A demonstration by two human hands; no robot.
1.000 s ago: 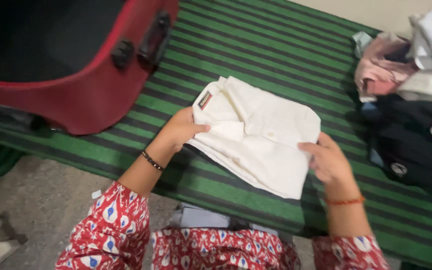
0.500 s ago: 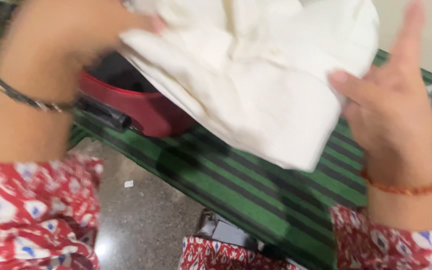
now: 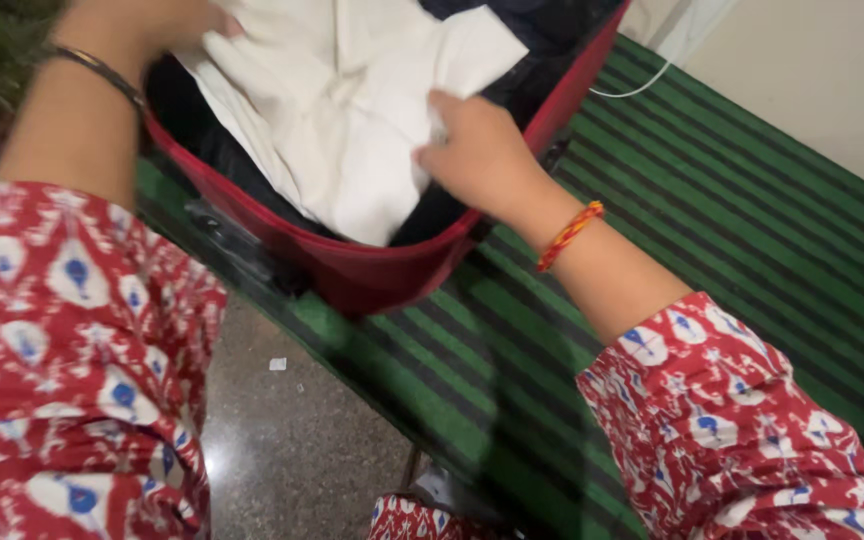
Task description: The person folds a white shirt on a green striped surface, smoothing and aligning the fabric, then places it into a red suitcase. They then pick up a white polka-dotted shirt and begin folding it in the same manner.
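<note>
A folded white shirt (image 3: 342, 110) lies inside an open red suitcase (image 3: 392, 270) with a dark lining. My left hand (image 3: 142, 20) grips the shirt's far left edge at the top of the view. My right hand (image 3: 477, 150) presses on the shirt's right edge, fingers curled onto the cloth. Both of my sleeves are red with a blue and white print. A dark bracelet is on my left wrist and an orange thread band on my right.
The suitcase sits on a green and black striped mat (image 3: 712, 210). A speckled stone floor (image 3: 292, 440) lies below the mat's near edge. A white cable (image 3: 642, 80) runs by a pale wall at the top right.
Both hands lifted the folded shirt off the striped mat, swung it left and set it down into the red suitcase. The pile of other clothes has left the view.
</note>
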